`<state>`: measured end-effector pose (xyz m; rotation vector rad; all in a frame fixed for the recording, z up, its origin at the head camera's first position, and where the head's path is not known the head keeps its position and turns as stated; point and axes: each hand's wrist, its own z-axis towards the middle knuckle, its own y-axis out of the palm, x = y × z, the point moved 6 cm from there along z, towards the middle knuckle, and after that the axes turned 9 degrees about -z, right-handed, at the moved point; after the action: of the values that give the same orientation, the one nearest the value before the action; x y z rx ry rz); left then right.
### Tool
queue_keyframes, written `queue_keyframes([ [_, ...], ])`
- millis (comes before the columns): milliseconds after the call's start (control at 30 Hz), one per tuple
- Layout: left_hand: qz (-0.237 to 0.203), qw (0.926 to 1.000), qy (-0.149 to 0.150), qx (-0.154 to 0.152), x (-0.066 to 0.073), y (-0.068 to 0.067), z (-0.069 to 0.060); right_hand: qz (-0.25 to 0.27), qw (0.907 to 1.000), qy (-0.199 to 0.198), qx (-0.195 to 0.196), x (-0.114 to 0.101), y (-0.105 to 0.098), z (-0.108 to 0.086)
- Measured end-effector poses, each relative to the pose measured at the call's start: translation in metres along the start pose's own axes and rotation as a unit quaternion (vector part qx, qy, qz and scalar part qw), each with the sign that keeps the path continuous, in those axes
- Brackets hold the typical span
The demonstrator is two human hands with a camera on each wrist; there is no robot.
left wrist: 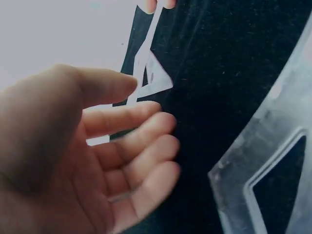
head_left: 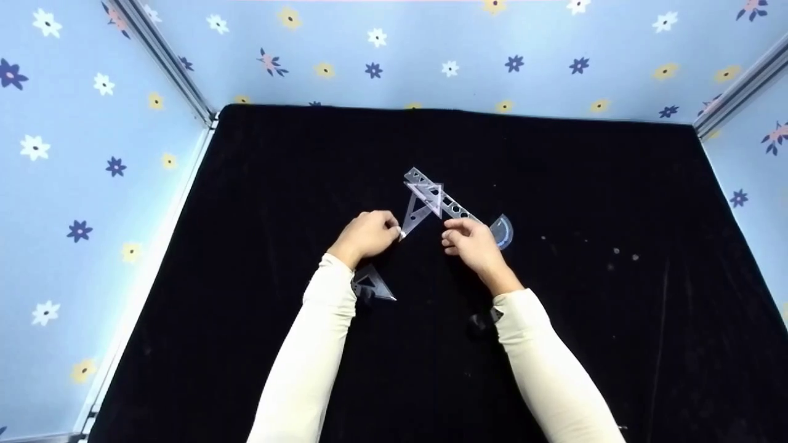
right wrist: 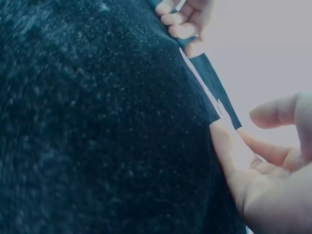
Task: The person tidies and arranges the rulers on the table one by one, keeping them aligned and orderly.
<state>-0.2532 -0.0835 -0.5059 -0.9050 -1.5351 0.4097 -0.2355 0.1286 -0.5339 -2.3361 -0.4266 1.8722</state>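
A black cloth covers the tabletop point(head_left: 566, 178), and pale blue walls point(head_left: 418, 37) printed with flowers rise at 9, 12 and 3 o'clock. Two cream sleeves point(head_left: 301, 363) reach in from 7 and 5 o'clock. The left hand point(head_left: 368, 234) has its fingers loosely bent, thumb and index finger parted, with its fingertips at the lower corner of a slim clear set square. The right hand point(head_left: 473, 243) has bent fingers close to the overlapping pieces; whether it pinches one of them I cannot tell.

A clear ruler point(head_left: 450, 202) with cut-out shapes slants from 10 to 4 o'clock near the middle, its lower end running up to the right hand. The slim clear set square point(head_left: 406, 226) sits at 2 o'clock from the left hand, its top meeting a purple-edged set square point(head_left: 438, 202), which crosses the ruler at 11 o'clock from the right hand. Another clear set square point(head_left: 383, 289) lies at 6 o'clock from the left hand, beside the wrist and partly hidden. A blue-marked protractor point(head_left: 502, 231) is just beside the right hand, toward 2 o'clock. Small pale specks point(head_left: 617, 250) dot the cloth at 3 o'clock, well apart from that hand.
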Motion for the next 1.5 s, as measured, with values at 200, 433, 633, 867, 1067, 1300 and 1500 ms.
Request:
queue_keyframes([
  [200, -0.029, 0.9994, 0.004, 0.018, -0.002, -0.001, 0.01, -0.02, 0.9998, 0.008, -0.001, -0.001, 0.0, 0.002],
  [433, -0.058, 0.9981, 0.011, 0.016, 0.002, 0.0, 0.02, -0.064, 0.998, 0.001, 0.004, -0.003, 0.002, 0.002],
  [633, -0.087, 0.9956, 0.022, 0.025, 0.007, 0.002, 0.029, -0.087, 0.9962, 0.005, 0.01, -0.002, 0.003, 0.002],
  [867, -0.108, 0.9931, 0.009, 0.044, 0.006, 0.002, 0.04, -0.16, 0.9866, -0.01, 0.028, -0.007, 0.008, 0.004],
  [1067, -0.128, 0.9904, -0.008, 0.052, 0.006, 0.003, 0.047, -0.267, 0.9611, -0.038, 0.057, -0.014, 0.007, 0.003],
  [1300, -0.162, 0.9846, -0.05, 0.043, 0.001, 0.004, 0.053, -0.267, 0.9615, -0.031, 0.055, -0.014, 0.007, 0.004],
  [1500, -0.155, 0.9835, -0.086, 0.036, -0.001, 0.005, 0.06, -0.26, 0.9635, -0.027, 0.058, -0.012, 0.007, 0.003],
])
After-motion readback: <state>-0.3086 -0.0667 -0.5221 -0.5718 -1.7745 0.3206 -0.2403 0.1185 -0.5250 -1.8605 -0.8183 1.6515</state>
